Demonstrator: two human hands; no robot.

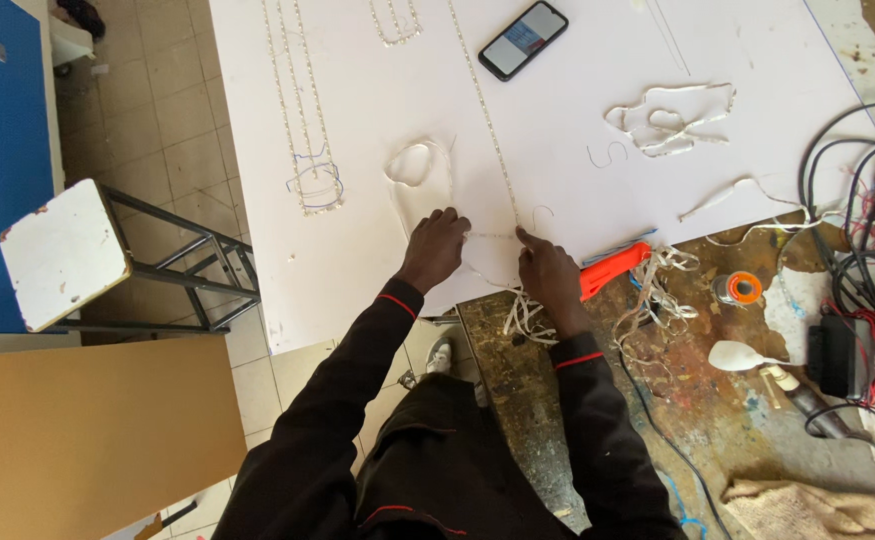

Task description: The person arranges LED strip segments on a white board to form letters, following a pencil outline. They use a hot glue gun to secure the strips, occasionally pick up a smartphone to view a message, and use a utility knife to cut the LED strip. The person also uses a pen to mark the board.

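Where hands (492, 258) meet, strip (492, 236) between.

The board (357, 250) is matt, smooth white sheet. On it, the strip (492, 236) between the left hand (434, 247) and right hand (549, 272) looks like pale flexible plastic. The phone (523, 39) above has a glossy glass face. Right of the board, the bench (717, 420) is rough, paint-stained wood. The stool (62, 252) left has a chipped painted top on a matt metal frame.
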